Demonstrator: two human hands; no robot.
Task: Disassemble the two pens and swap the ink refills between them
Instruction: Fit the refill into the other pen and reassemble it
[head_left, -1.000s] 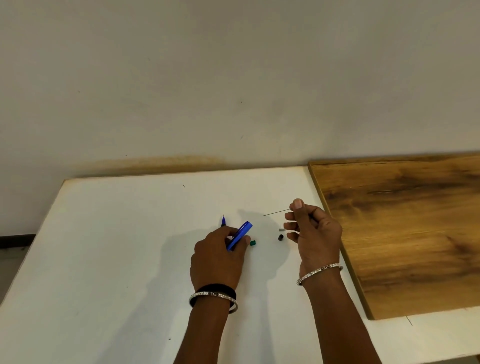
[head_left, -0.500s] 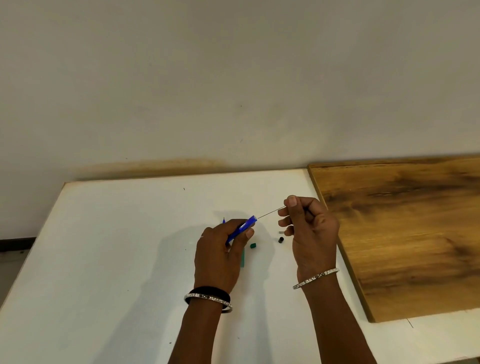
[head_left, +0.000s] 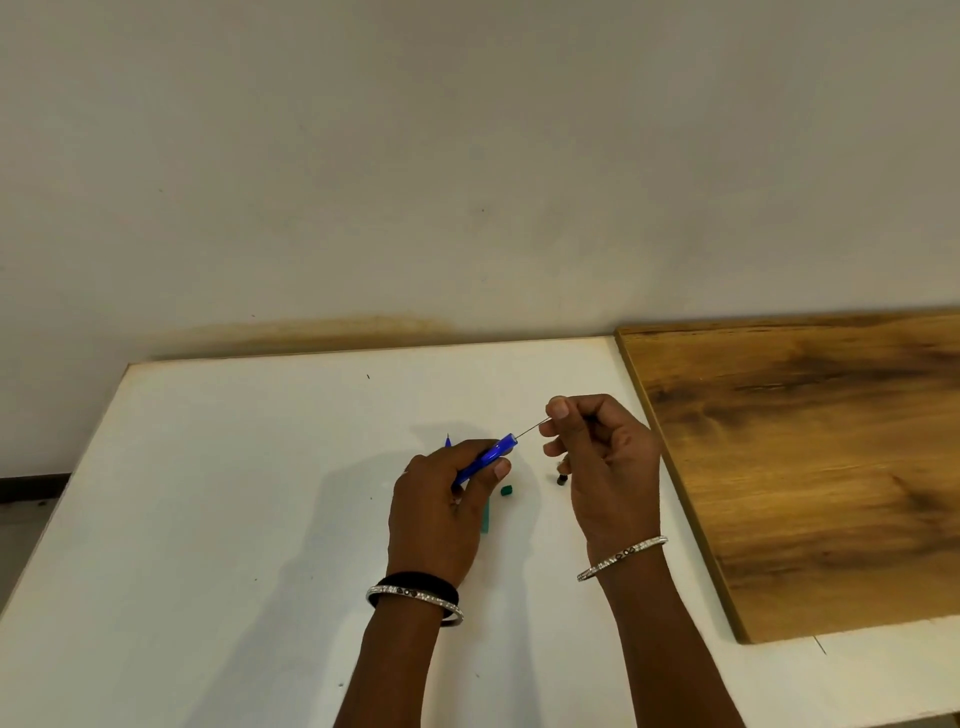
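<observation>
- Two hands are at work. Your left hand (head_left: 441, 512) has its fingers curled round the blue barrel (head_left: 487, 458), holding it above the white surface (head_left: 234, 493) with the open end pointing right.
- One thin refill (head_left: 529, 431) reaches that open end, but how far inside it sits cannot be told. Your right hand (head_left: 610, 467) pinches its far end between thumb and forefinger.
- Risk: the refill looks slender and may bow or kink if you push it off the barrel's line. A slack pinch could let it drop and roll.
- Risk: a wrist could knock away the loose bits lying under your hands.
- Count, left to right: one blue tip (head_left: 448, 441), one green barrel (head_left: 485, 515), one green cap (head_left: 506, 489), one small black piece (head_left: 561, 479), one wooden board (head_left: 805, 467).
</observation>
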